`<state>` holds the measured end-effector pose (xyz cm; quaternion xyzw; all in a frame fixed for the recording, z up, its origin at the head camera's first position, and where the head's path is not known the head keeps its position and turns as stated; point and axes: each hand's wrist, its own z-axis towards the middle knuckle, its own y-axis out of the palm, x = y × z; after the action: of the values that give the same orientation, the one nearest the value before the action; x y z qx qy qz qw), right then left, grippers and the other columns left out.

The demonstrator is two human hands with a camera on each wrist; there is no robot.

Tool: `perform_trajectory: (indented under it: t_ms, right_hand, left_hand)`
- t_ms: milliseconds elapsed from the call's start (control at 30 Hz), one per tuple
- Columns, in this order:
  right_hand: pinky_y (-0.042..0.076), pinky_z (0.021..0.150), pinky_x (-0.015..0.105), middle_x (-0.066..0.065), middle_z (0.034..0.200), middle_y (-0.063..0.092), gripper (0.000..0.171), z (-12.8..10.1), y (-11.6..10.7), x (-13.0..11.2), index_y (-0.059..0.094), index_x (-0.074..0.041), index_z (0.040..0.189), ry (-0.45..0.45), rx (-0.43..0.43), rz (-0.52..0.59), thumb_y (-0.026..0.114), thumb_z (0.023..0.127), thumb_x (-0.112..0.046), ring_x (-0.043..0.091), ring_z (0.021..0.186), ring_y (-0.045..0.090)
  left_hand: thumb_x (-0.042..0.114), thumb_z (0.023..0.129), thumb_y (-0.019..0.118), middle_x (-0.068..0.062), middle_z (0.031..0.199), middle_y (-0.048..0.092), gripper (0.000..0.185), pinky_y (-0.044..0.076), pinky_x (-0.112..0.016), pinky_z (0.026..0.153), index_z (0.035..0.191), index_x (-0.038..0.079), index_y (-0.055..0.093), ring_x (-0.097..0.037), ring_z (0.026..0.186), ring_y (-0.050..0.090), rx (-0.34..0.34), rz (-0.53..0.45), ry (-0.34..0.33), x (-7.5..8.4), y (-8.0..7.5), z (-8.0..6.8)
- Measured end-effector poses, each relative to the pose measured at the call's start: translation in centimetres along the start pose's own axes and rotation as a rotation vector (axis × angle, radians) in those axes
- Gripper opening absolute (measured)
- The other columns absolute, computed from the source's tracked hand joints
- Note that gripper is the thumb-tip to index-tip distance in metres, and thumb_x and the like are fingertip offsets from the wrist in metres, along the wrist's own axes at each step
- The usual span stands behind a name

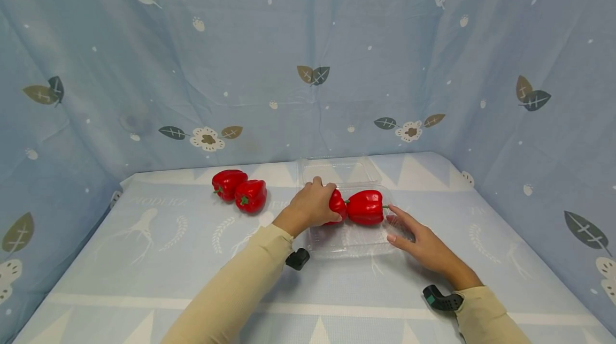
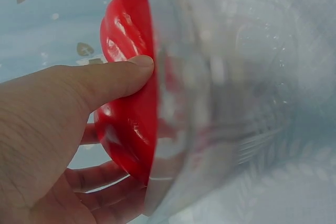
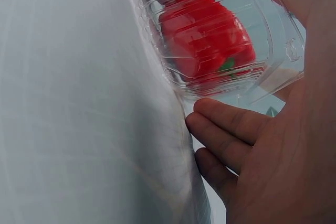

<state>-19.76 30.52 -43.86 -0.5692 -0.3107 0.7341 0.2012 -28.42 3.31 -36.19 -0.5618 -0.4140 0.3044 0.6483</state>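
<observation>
A clear plastic clamshell box [image 1: 353,245] lies with its lid tipped back. Inside, on the right, a red bell pepper [image 1: 366,207] rests on its side, green stem toward the right. My left hand [image 1: 310,205] grips another red bell pepper [image 2: 126,124] at the box's left side, thumb on the near face and fingers around it; in the head view the hand covers much of it. At the box's right wall, my right hand [image 1: 421,242] has its fingers extended and thumb apart, holding nothing. Whether its fingertips touch the wall, I cannot tell.
Two more red bell peppers, one farther back [image 1: 228,183] and one nearer [image 1: 251,197], sit together on the patterned tablecloth [image 1: 192,274] to the left of the box. The transparent lid [image 1: 341,171] extends toward the blue curtain [image 1: 269,55] behind the table.
</observation>
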Motion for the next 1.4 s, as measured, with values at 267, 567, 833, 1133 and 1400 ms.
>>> perform_trajectory:
  t_ms: [267,567,833,1133,1400]
  right_hand:
    - [0.028,0.101,0.066,0.01,0.139,0.05,0.071,0.01,-0.07,0.0,0.026,-0.026,0.151,0.012,-0.005,0.0,0.062,0.091,-0.039,0.034,0.132,0.039]
    - [0.029,0.1,0.066,0.01,0.139,0.05,0.071,0.19,0.02,0.12,0.025,-0.027,0.151,0.013,-0.006,-0.011,0.061,0.091,-0.038,0.035,0.132,0.04]
    - [0.029,0.101,0.066,0.01,0.139,0.05,0.071,0.16,0.06,0.11,0.025,-0.027,0.151,0.019,-0.005,-0.01,0.061,0.091,-0.039,0.035,0.132,0.04]
    - [0.028,0.101,0.066,0.01,0.139,0.05,0.07,0.08,-0.01,0.16,0.025,-0.03,0.151,0.022,0.003,-0.012,0.061,0.091,-0.039,0.034,0.132,0.04]
    - [0.029,0.1,0.067,0.01,0.139,0.05,0.07,0.13,0.05,0.1,0.025,-0.028,0.151,0.032,-0.007,-0.013,0.061,0.091,-0.039,0.035,0.131,0.04]
  left_hand:
    - [0.049,0.072,0.077,-0.009,0.118,0.049,0.077,0.054,-0.037,0.079,0.137,0.019,0.049,-0.024,0.106,0.049,0.0,0.032,-0.004,0.06,0.32,0.17]
    - [0.055,0.072,0.075,-0.009,0.119,0.049,0.08,0.052,-0.037,0.08,0.138,0.021,0.047,-0.024,0.108,0.049,0.0,0.066,0.02,-0.09,0.55,0.2]
    - [0.054,0.074,0.073,-0.009,0.123,0.047,0.082,0.052,-0.038,0.082,0.143,0.023,0.043,-0.024,0.112,0.046,-0.042,0.062,0.028,-0.18,0.35,-0.12]
    - [0.052,0.076,0.073,-0.008,0.12,0.051,0.076,0.052,-0.038,0.084,0.14,0.02,0.047,-0.023,0.107,0.05,-0.027,0.09,0.03,-0.05,0.04,-0.36]
    - [0.054,0.077,0.071,-0.008,0.12,0.052,0.076,0.047,-0.04,0.089,0.14,0.02,0.047,-0.023,0.107,0.05,-0.004,0.116,0.043,-0.26,0.18,-0.44]
